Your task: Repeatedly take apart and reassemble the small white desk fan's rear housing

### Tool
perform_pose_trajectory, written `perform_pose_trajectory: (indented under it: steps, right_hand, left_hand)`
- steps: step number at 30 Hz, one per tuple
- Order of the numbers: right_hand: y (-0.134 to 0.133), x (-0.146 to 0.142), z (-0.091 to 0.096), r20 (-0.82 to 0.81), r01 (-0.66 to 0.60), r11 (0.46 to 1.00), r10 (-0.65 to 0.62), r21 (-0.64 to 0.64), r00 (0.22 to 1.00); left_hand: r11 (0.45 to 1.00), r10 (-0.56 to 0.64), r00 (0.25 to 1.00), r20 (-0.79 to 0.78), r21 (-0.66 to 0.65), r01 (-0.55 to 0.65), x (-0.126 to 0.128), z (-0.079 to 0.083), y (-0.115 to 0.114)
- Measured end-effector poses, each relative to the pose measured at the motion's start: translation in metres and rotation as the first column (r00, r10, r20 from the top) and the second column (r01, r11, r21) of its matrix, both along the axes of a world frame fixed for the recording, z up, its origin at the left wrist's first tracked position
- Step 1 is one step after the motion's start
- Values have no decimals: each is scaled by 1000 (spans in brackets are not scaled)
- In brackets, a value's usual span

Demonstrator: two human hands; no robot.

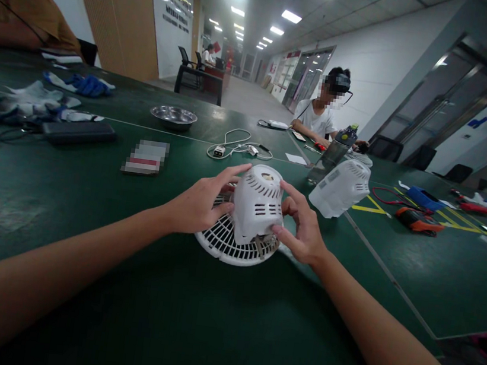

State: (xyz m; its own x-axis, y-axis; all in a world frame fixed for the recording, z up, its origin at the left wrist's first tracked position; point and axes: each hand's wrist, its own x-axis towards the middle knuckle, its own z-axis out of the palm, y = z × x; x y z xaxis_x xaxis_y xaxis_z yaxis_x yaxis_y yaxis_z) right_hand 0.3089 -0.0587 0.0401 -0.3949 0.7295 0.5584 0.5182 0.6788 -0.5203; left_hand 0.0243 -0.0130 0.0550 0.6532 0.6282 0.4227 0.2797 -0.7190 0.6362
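A white fan motor housing [257,203] sits on a round white fan grille [226,245], which lies flat on the green table [164,310]. My left hand [200,201] wraps round the housing's left side, fingers over its top edge. My right hand [302,229] grips the right side with thumb and fingers pressed on it. A second white housing cover [340,187] lies on the table just right of my hands.
A metal bowl [174,116], white cable with adapter [234,145], black flat case [77,131] and gloves [86,85] lie farther back. A multimeter [418,220] and tools sit at right. A seated person [319,117] works across the table; another person's arm [18,15] rests at far left.
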Motion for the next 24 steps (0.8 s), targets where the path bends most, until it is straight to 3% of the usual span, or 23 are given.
perform_pose_trajectory:
  steps: [3,6,19,24]
  right_hand:
    - [-1,-3,-2,-1,-56,996,56,-73,998]
    - [-4,-7,-1,5,-97,985,99,-145,995]
    - [-9,-14,6,-5,-95,977,96,-190,995]
    - [-10,-13,8,-57,-133,954,123,-268,991]
  left_hand:
    - [998,-59,997,-40,8,59,0,-1,-2]
    - [999,-44,996,-73,24,46,2,-2,-5]
    - [992,4,997,-76,128,6,7,5,-13]
    - [992,-21,997,-74,119,29,5,2,-8]
